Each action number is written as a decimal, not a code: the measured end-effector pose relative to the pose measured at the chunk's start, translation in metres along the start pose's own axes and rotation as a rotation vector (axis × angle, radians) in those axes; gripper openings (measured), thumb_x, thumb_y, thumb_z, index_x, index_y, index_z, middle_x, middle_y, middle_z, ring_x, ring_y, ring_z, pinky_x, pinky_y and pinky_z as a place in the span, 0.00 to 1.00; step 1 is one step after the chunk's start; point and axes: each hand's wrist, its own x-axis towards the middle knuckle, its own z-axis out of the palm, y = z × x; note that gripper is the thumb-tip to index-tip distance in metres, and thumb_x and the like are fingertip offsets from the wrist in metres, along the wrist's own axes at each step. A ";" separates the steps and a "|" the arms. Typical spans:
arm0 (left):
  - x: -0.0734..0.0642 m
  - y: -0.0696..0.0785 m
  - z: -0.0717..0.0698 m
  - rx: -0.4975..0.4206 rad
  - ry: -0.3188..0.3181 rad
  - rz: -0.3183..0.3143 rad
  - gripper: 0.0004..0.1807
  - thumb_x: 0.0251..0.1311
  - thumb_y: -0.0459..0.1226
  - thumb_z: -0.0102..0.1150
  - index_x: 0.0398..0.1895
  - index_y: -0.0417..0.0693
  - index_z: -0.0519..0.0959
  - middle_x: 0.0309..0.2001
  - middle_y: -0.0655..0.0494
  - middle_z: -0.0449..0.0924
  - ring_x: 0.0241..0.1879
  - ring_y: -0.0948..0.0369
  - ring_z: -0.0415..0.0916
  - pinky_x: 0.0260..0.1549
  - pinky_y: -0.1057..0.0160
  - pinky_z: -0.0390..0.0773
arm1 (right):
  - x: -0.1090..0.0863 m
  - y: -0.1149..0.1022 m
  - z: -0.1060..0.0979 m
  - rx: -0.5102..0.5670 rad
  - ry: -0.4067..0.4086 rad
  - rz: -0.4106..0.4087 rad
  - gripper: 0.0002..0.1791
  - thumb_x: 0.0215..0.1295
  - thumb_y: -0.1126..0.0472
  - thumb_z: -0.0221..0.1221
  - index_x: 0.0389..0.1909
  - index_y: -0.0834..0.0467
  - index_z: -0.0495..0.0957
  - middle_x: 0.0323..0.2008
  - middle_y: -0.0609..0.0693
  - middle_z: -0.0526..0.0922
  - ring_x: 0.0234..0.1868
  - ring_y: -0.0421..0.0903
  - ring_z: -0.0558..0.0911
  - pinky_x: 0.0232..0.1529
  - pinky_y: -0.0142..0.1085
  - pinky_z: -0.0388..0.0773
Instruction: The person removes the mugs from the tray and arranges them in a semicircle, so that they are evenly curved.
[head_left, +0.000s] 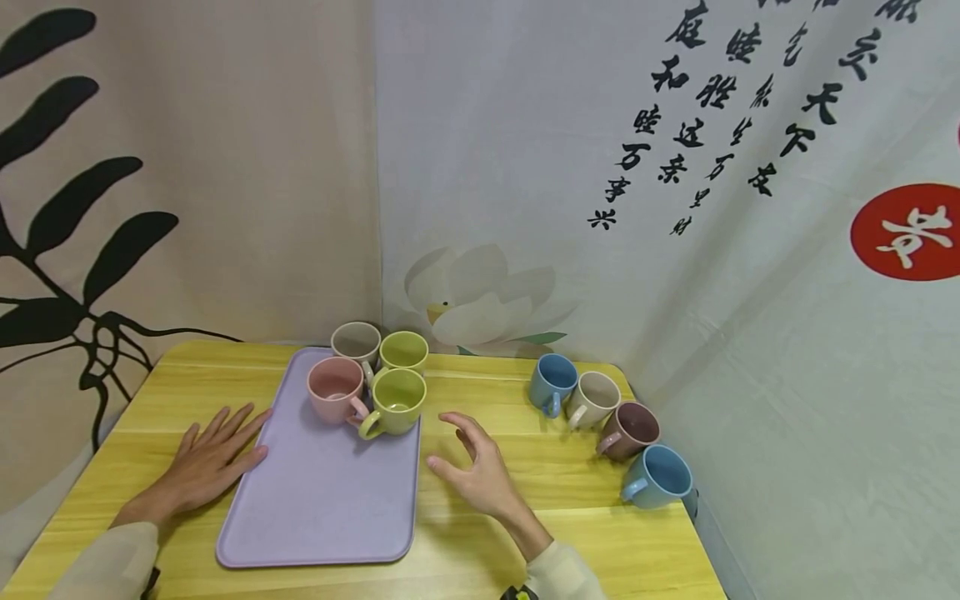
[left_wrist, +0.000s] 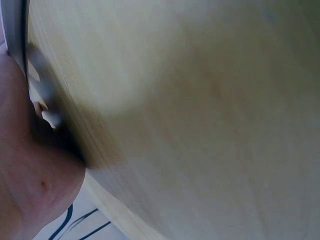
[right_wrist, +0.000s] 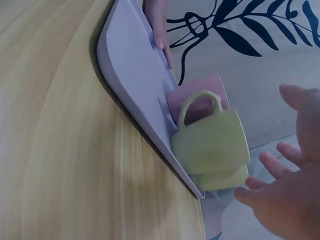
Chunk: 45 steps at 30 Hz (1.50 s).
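A lilac tray (head_left: 322,508) lies on the wooden table, with mugs grouped at its far end. These are a pink mug (head_left: 330,404), a pale grey mug (head_left: 356,342), a front yellow-green mug (head_left: 400,408) and another yellow-green mug (head_left: 406,354) behind it. My left hand (head_left: 206,462) lies flat with fingers spread, fingertips at the tray's left edge. Just right of the front yellow-green mug is my right hand (head_left: 480,475), thumb and fingers apart and nothing between them. In the right wrist view, the front yellow-green mug (right_wrist: 212,142) overlaps the one behind.
Along the table's right edge stand a blue mug (head_left: 552,387), a cream mug (head_left: 592,400), a maroon mug (head_left: 628,433) and a nearer blue mug (head_left: 657,479). A printed curtain (head_left: 480,167) hangs behind the table. Dark cables (left_wrist: 85,220) run below the table edge.
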 end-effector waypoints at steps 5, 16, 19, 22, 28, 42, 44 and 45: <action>0.000 -0.002 0.001 -0.002 0.002 0.004 0.41 0.88 0.61 0.45 0.95 0.62 0.50 0.93 0.32 0.43 0.90 0.22 0.32 0.78 0.11 0.28 | 0.004 0.001 0.010 -0.019 -0.065 -0.012 0.39 0.74 0.57 0.75 0.81 0.58 0.72 0.82 0.57 0.75 0.88 0.55 0.69 0.92 0.48 0.61; 0.000 -0.001 0.000 -0.004 0.008 0.011 0.41 0.88 0.60 0.46 0.95 0.61 0.50 0.93 0.32 0.44 0.90 0.22 0.33 0.78 0.12 0.29 | 0.011 -0.004 0.045 -0.142 -0.100 0.020 0.45 0.73 0.45 0.75 0.85 0.55 0.69 0.84 0.53 0.74 0.88 0.56 0.70 0.88 0.60 0.67; 0.000 -0.002 0.000 -0.002 0.008 0.012 0.41 0.88 0.60 0.46 0.95 0.61 0.50 0.93 0.32 0.44 0.90 0.22 0.34 0.78 0.12 0.29 | 0.013 -0.006 0.055 -0.151 -0.106 0.041 0.47 0.71 0.44 0.76 0.85 0.54 0.69 0.84 0.53 0.75 0.87 0.56 0.70 0.87 0.59 0.69; 0.000 -0.002 0.000 0.000 0.007 0.011 0.41 0.88 0.60 0.45 0.95 0.61 0.50 0.93 0.32 0.44 0.90 0.22 0.33 0.78 0.12 0.28 | 0.016 -0.007 0.066 -0.149 -0.095 0.045 0.47 0.69 0.46 0.79 0.84 0.56 0.71 0.82 0.56 0.77 0.84 0.59 0.75 0.85 0.57 0.73; 0.000 -0.004 0.002 -0.004 0.017 0.017 0.41 0.88 0.60 0.46 0.95 0.62 0.51 0.93 0.32 0.44 0.90 0.23 0.33 0.78 0.12 0.28 | 0.022 -0.007 0.082 -0.127 -0.074 0.051 0.48 0.66 0.51 0.82 0.82 0.61 0.71 0.79 0.60 0.80 0.80 0.62 0.78 0.80 0.54 0.79; 0.000 -0.003 0.002 -0.004 0.012 0.017 0.41 0.88 0.60 0.45 0.95 0.63 0.49 0.93 0.33 0.43 0.90 0.22 0.33 0.78 0.12 0.27 | 0.038 -0.005 0.099 -0.007 -0.032 0.080 0.39 0.68 0.60 0.80 0.76 0.67 0.76 0.74 0.64 0.83 0.77 0.66 0.82 0.76 0.56 0.83; 0.000 -0.002 0.002 -0.003 0.013 0.017 0.41 0.88 0.60 0.45 0.95 0.63 0.49 0.93 0.33 0.43 0.90 0.22 0.33 0.78 0.12 0.27 | 0.040 -0.004 0.101 0.009 -0.022 0.083 0.38 0.68 0.61 0.80 0.75 0.67 0.77 0.72 0.65 0.84 0.75 0.66 0.83 0.75 0.56 0.84; 0.000 -0.002 0.002 -0.002 0.012 0.017 0.41 0.88 0.60 0.45 0.95 0.63 0.49 0.93 0.33 0.43 0.90 0.22 0.33 0.78 0.12 0.28 | 0.041 -0.004 0.103 0.014 -0.018 0.086 0.38 0.68 0.61 0.80 0.74 0.67 0.77 0.71 0.65 0.85 0.74 0.67 0.84 0.74 0.56 0.84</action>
